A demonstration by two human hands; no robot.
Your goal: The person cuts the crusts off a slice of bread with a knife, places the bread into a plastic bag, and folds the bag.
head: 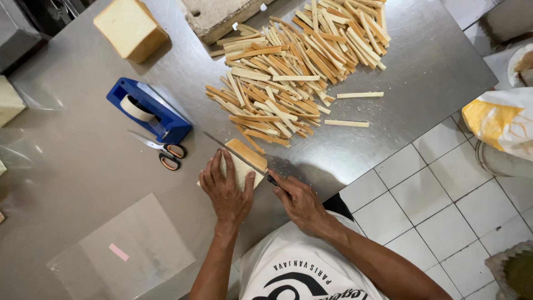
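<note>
Bright, even overhead light. Soft glare on steel table (83, 183) at lower left. Short shadows beside tape dispenser (150, 111), bread loaf (130, 28). Sharp focus; slight wide-angle stretch at edges.
</note>
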